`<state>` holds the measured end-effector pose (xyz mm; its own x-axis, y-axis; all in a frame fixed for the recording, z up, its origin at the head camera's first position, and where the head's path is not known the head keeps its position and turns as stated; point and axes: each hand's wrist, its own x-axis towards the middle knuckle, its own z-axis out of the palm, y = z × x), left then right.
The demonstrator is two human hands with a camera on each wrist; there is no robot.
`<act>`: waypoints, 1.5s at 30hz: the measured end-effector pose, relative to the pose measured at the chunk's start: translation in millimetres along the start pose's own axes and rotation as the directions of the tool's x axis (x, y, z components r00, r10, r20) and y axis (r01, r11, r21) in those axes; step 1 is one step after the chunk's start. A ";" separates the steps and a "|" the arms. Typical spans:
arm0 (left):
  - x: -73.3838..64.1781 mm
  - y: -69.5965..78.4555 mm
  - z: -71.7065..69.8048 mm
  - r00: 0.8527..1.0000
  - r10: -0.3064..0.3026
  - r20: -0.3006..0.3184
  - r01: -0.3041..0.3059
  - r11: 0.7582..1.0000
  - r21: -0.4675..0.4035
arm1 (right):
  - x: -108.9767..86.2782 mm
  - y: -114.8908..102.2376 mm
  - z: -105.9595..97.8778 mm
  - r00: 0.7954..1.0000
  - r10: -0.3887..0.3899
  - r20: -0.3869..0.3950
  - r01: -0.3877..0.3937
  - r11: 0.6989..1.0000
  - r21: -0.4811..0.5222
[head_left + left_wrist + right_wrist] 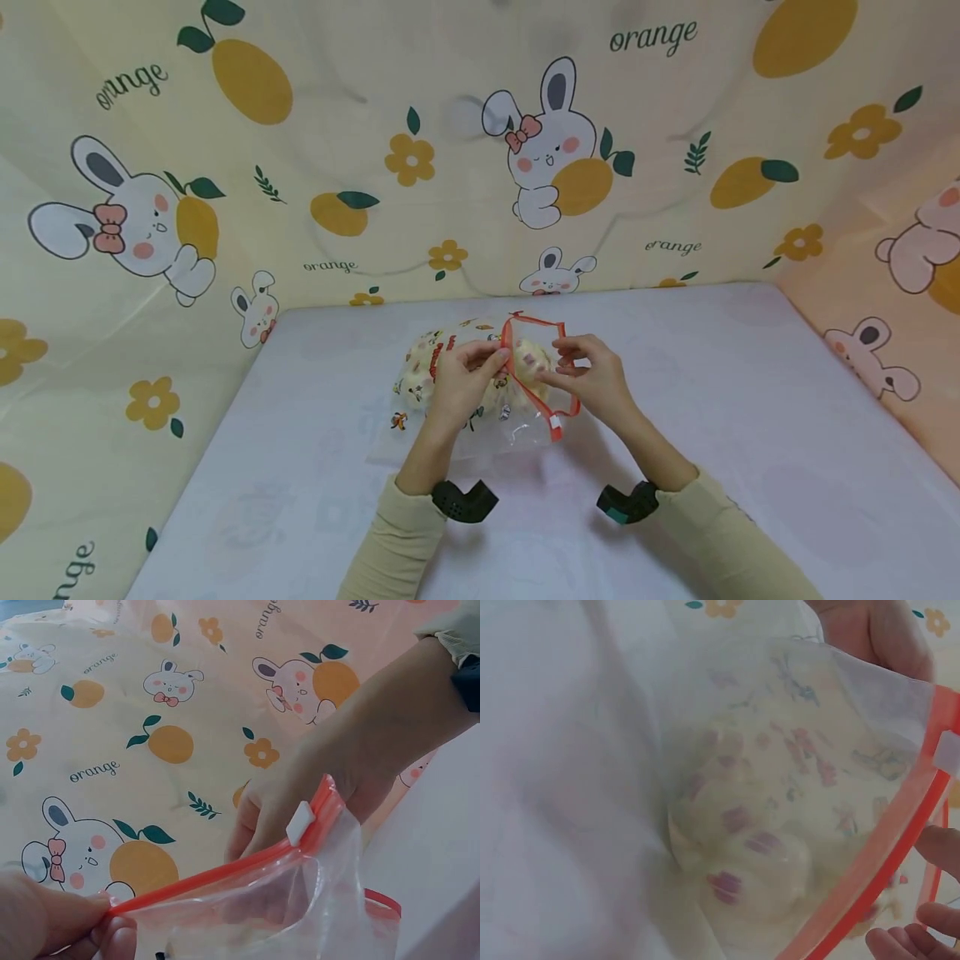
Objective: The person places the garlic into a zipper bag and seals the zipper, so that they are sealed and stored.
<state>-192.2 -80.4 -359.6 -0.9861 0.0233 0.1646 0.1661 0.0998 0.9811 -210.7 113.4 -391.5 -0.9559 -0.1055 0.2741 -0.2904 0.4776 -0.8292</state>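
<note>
A clear zip bag [450, 442] with a red zip edge and small printed figures lies on the table. Inside it is a soft-looking pale yellow bundle [772, 870] with purple patches; its exact kind is unclear. My left hand [467, 379] pinches the red edge on the left side of the bag's mouth. Across from it, my right hand [596, 379] is at the gaping mouth, thumb and fingers apart. In the left wrist view, the right hand [300, 795] reaches down behind the near red edge. A white slider [301, 823] sits near one end of the zip.
The white-covered table [712, 375] spreads around the bag. Behind and beside it hangs a cream cloth [465, 75] printed with rabbits, oranges and flowers. Each wrist carries a dark camera mount, such as the left one [465, 502].
</note>
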 end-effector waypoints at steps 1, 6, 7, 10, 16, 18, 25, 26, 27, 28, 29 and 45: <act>-0.2 0.0 -0.1 1.000 -0.001 0.002 0.001 1.000 -0.002 | -0.6 0.9 0.1 1.000 0.000 0.002 0.000 1.000 0.010; -0.7 -0.6 -0.2 1.000 -0.004 0.003 0.004 1.000 0.006 | -3.8 4.2 -0.5 1.000 0.013 0.006 -0.013 1.000 0.022; -0.7 -0.8 -0.1 1.000 -0.005 0.002 0.005 1.000 0.007 | -4.4 4.4 -0.9 1.000 0.015 0.006 -0.015 1.000 0.018; -1.1 -0.7 0.5 1.000 -0.006 0.000 0.006 1.000 0.010 | -6.2 5.1 -2.3 1.000 0.013 0.006 -0.013 1.000 0.011; 0.5 -2.8 3.5 0.999 -0.033 0.004 0.033 0.999 -0.005 | -9.4 6.2 -7.1 1.000 -0.019 -0.006 0.019 1.000 -0.014; 1.2 -4.2 4.6 1.000 -0.029 0.010 0.029 1.000 0.000 | -10.5 6.8 -8.5 1.000 -0.029 -0.009 0.029 0.999 -0.017; 3.3 -4.3 7.9 1.000 0.010 0.014 -0.010 1.000 0.017 | -14.2 7.2 -12.3 0.999 -0.037 0.012 0.037 0.999 -0.016; 3.8 -4.2 8.5 1.000 0.016 0.015 -0.016 1.000 0.017 | -14.7 7.2 -12.9 0.999 -0.032 0.018 0.032 0.999 -0.015; 4.3 -4.3 9.1 1.000 0.014 0.018 -0.014 1.000 0.014 | -15.4 7.2 -13.4 0.999 -0.026 0.023 0.026 1.000 -0.014; 4.7 -4.5 9.8 1.000 0.010 0.023 -0.010 1.000 0.013 | -16.0 7.2 -14.0 0.999 -0.016 0.029 0.017 1.000 -0.015; 5.0 -4.7 10.6 1.000 0.004 0.028 -0.004 1.000 0.010 | -16.6 7.4 -14.6 0.999 -0.009 0.035 0.010 1.000 -0.017; 9.8 -14.0 26.0 0.999 0.031 0.026 -0.034 0.992 0.124 | -30.4 20.2 -24.4 0.992 0.006 0.129 -0.001 0.999 -0.037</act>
<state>-204.0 -55.6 -374.4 -0.9800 0.0526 0.1918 0.1987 0.2216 0.9547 -186.5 147.5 -404.7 -0.9551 -0.2142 0.2045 -0.2879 0.5097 -0.8108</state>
